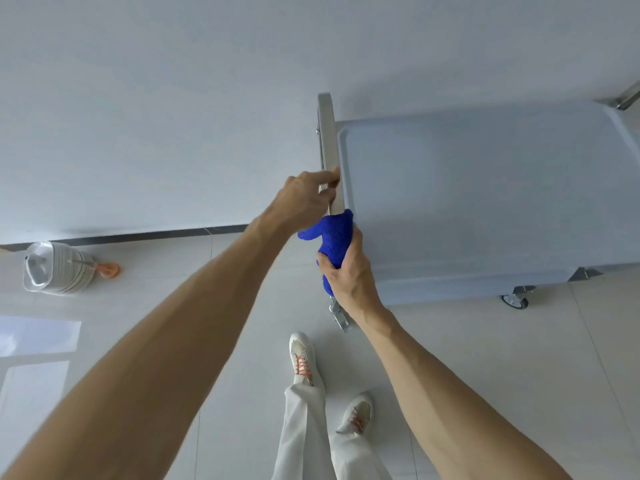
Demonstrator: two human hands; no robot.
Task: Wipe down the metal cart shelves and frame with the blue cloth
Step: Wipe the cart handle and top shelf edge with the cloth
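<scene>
Pale tiled floor w/ white wall behind: left hand (308,197) closed round the cart's metal handle bar (327,133) to steady it, right hand (349,271) clenched on blue cloth (334,242) wrapped at bar's near end — prob. best slide cloth along full length w/ firm pressure.

The cart's top shelf (485,188) at right of frame lies bare and open to reach. Both hands crowd the frame rail (327,133) at centre. Left of it, open floor (166,292), save a striped container (57,268) at far left.
</scene>
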